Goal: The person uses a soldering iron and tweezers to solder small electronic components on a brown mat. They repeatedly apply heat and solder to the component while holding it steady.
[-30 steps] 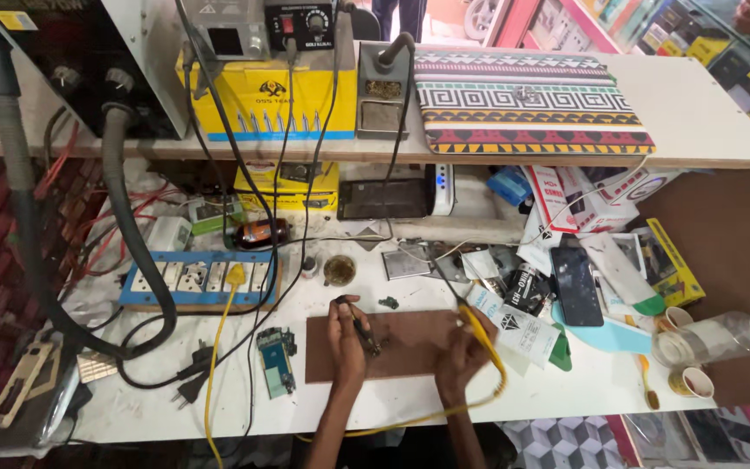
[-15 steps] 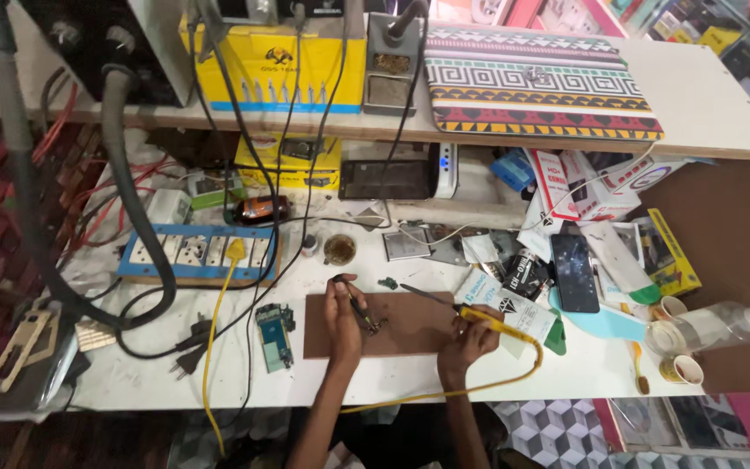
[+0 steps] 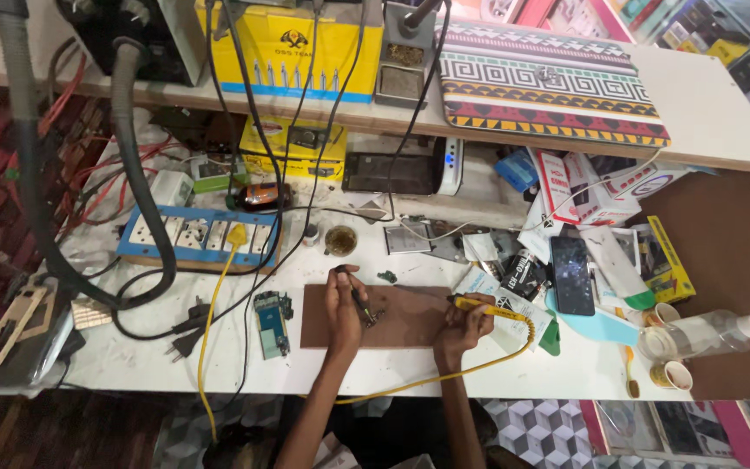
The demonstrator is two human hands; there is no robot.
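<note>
Left hand (image 3: 343,302) is closed around dark tweezers (image 3: 359,304), their tips down on a small part (image 3: 373,318) that sits mid-way on the brown work mat (image 3: 401,328). Right hand (image 3: 462,328) is curled around a yellow soldering iron (image 3: 483,307) at the mat's right edge, tip pointing left toward the part; its yellow cable (image 3: 444,375) loops off the counter (image 3: 566,369) front edge. A green circuit board (image 3: 271,323) lies just left of the mat. A blue power strip (image 3: 191,238) sits back left, a small round tin (image 3: 339,241) behind the mat. A black phone (image 3: 571,274) lies to the right amid packets; a clear squeeze bottle (image 3: 707,333) lies far right. A patterned laptop (image 3: 549,84) rests on the shelf above.
</note>
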